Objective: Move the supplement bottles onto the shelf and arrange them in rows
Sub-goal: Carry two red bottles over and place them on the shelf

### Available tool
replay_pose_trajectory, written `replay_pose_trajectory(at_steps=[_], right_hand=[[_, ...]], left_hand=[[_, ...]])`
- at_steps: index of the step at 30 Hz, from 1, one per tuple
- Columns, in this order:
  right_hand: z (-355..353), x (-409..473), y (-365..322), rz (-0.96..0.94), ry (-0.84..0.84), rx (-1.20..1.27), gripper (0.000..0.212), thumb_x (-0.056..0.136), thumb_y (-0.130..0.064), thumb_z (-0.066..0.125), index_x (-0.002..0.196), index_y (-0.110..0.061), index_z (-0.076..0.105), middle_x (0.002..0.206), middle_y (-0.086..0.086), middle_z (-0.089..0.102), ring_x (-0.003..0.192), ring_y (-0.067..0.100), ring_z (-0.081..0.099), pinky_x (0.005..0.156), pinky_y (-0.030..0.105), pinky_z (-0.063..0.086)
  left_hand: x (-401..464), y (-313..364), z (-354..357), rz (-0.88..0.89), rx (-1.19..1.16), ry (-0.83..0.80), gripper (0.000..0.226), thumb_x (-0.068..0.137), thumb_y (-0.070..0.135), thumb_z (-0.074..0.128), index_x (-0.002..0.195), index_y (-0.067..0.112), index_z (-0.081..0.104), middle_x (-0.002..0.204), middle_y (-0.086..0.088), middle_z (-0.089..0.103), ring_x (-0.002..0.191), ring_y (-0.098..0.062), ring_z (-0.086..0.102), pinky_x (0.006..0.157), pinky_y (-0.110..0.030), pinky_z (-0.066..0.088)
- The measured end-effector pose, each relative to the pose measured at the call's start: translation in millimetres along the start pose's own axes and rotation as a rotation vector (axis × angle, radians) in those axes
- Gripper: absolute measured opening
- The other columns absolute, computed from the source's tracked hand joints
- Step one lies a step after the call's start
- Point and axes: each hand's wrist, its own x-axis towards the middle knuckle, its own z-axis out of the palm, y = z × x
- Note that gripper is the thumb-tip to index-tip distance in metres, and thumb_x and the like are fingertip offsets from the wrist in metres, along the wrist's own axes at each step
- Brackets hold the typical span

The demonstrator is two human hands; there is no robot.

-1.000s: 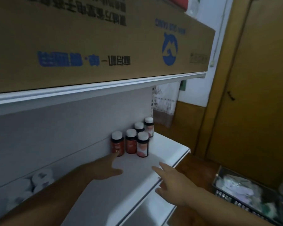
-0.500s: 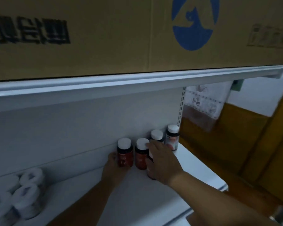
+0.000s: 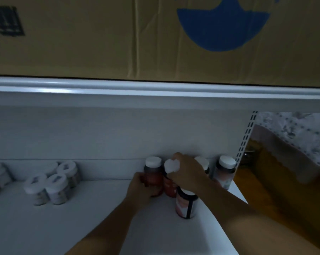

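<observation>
Several dark supplement bottles with white caps stand at the back right of the white shelf (image 3: 45, 227). My left hand (image 3: 140, 187) grips the body of the leftmost bottle (image 3: 152, 168). My right hand (image 3: 187, 173) curls over the white cap of the second bottle (image 3: 171, 167). A front bottle (image 3: 186, 204) stands just under my right wrist. Further right stand a partly hidden bottle (image 3: 202, 162) and the end bottle (image 3: 224, 171) by the shelf upright.
A group of pale white-lidded jars (image 3: 52, 183) sits at the shelf's left, with more at the far left edge. A shelf board (image 3: 155, 89) carrying a large cardboard box (image 3: 137, 37) hangs close overhead. The shelf ends at the right beside a slotted upright (image 3: 245, 137).
The view has closed in on the shelf. My left hand has gone from touching the leftmost bottle to gripping it, and my right hand has moved from the front bottle up onto the second bottle's cap.
</observation>
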Motion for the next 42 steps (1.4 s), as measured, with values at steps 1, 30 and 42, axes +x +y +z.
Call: replay_pose_trajectory(at_steps=[1, 30, 42], right_hand=[[-3, -2, -4, -0.014, 0.034, 0.097, 0.05, 0.078, -0.033, 0.069, 0.122, -0.018, 0.049, 0.116, 0.007, 0.055, 0.106, 0.023, 0.054, 0.081, 0.027, 0.04], [234, -192, -439, 0.031, -0.83, 1.365, 0.051, 0.063, -0.025, 0.073, 0.108, -0.006, 0.057, 0.091, 0.016, 0.07, 0.073, 0.025, 0.069, 0.065, 0.037, 0.056], [344, -151, -606, -0.067, -0.892, 1.366, 0.052, 0.06, -0.033, 0.072, 0.105, -0.009, 0.063, 0.085, 0.011, 0.074, 0.074, 0.024, 0.071, 0.066, 0.038, 0.057]], left_hand=[[-7, 0, -7, -0.007, -0.063, 0.013, 0.066, 0.047, 0.028, 0.085, 0.104, 0.011, 0.057, 0.1, -0.01, 0.069, 0.089, -0.021, 0.067, 0.069, -0.026, 0.052], [-377, -86, -414, 0.026, -0.495, 0.685, 0.075, 0.056, 0.011, 0.086, 0.121, 0.018, 0.049, 0.107, -0.009, 0.066, 0.095, -0.026, 0.067, 0.07, -0.03, 0.055], [-359, -121, -597, 0.008, -0.366, 0.846, 0.055, 0.064, 0.019, 0.079, 0.115, 0.02, 0.059, 0.103, -0.002, 0.07, 0.095, -0.018, 0.068, 0.072, -0.025, 0.054]])
